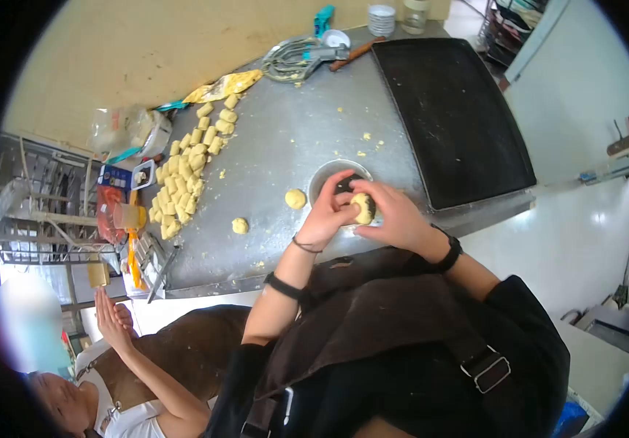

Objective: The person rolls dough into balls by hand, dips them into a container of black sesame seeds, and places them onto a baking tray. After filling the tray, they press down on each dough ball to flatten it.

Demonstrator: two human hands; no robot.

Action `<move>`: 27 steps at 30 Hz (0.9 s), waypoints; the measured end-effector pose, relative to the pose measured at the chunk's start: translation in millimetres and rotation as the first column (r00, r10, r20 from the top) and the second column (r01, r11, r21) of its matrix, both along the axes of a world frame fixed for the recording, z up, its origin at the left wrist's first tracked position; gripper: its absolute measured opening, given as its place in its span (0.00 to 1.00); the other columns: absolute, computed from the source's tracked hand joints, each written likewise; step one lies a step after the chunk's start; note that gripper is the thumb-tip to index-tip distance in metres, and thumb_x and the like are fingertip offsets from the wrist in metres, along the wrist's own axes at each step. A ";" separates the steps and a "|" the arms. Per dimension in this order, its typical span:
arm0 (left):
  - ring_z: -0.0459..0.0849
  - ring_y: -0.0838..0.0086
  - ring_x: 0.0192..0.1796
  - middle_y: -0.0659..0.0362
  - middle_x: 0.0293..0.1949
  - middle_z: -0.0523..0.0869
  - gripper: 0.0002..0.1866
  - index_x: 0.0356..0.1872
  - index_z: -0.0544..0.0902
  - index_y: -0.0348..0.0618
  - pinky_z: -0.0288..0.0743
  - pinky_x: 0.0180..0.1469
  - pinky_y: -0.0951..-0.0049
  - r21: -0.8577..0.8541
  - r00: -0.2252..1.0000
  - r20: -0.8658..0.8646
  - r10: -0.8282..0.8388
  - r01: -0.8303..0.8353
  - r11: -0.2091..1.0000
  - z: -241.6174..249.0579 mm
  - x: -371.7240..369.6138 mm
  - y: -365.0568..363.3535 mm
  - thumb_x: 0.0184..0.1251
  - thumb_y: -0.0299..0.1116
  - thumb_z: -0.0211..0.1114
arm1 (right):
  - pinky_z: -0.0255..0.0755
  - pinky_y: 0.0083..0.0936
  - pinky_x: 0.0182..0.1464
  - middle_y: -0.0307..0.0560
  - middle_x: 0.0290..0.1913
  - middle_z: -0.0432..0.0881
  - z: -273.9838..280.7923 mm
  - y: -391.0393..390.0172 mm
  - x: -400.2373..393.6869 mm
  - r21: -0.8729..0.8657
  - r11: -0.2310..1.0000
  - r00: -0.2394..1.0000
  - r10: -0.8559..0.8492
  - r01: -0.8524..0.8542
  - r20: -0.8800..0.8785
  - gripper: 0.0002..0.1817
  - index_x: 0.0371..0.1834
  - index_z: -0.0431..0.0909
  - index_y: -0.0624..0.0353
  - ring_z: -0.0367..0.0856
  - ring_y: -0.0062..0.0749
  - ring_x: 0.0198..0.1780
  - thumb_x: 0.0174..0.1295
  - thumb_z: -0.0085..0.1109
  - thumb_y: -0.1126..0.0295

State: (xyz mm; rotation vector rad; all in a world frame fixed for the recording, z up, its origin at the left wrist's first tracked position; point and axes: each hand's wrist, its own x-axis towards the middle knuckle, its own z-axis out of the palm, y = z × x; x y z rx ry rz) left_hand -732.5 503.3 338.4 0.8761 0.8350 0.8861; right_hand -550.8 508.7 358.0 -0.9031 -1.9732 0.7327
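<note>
Close over a round metal bowl, my left hand and my right hand both hold a piece of yellow dough. Fingers of both hands curl round it, with the left thumb pressed against its side. Dark filling shows along the dough's right edge. More dark filling appears between my fingers, over the bowl. A rounded dough ball lies on the steel table just left of the bowl, and a smaller dough piece sits farther left.
Many cut dough pieces are heaped on the table's left side. A large black baking tray covers the right side. Mixer whisks lie at the back. On the left, a co-worker holds their hands together beside the table.
</note>
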 end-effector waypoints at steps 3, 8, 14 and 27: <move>0.82 0.74 0.47 0.55 0.46 0.80 0.29 0.69 0.56 0.49 0.79 0.49 0.72 -0.182 0.999 0.042 0.005 0.003 0.983 -13.1 -0.9 -14.6 0.69 0.29 0.56 | 0.73 0.34 0.49 0.51 0.47 0.80 -3.7 2.7 9.0 -0.145 0.985 0.991 0.104 -0.090 0.090 0.26 0.50 0.75 0.56 0.79 0.46 0.48 0.47 0.70 0.62; 0.83 0.68 0.49 0.50 0.54 0.80 0.27 0.68 0.59 0.50 0.77 0.50 0.69 -0.096 0.994 -0.109 -0.008 -0.003 0.995 -6.1 -13.7 -34.6 0.72 0.42 0.55 | 0.73 0.34 0.47 0.52 0.43 0.81 -23.9 24.2 55.9 -0.291 0.937 0.980 -0.166 0.192 0.111 0.24 0.47 0.75 0.58 0.79 0.48 0.45 0.47 0.71 0.63; 0.82 0.76 0.42 0.56 0.46 0.83 0.19 0.59 0.69 0.48 0.75 0.41 0.78 -0.127 0.946 -0.219 0.241 -0.272 0.954 -24.3 -52.9 -72.3 0.70 0.35 0.58 | 0.72 0.40 0.46 0.54 0.39 0.80 -101.0 67.4 148.9 -0.105 0.887 0.816 -0.359 0.449 0.454 0.21 0.39 0.73 0.59 0.78 0.52 0.44 0.42 0.71 0.69; 0.78 0.82 0.36 0.59 0.40 0.81 0.15 0.54 0.72 0.46 0.71 0.35 0.83 -0.207 0.870 -0.157 0.467 -0.492 0.846 -41.3 -59.2 -96.0 0.68 0.31 0.60 | 0.71 0.40 0.48 0.52 0.39 0.76 -131.1 87.2 166.3 -0.041 0.928 0.719 -0.258 0.370 0.645 0.21 0.37 0.71 0.58 0.75 0.51 0.46 0.40 0.72 0.72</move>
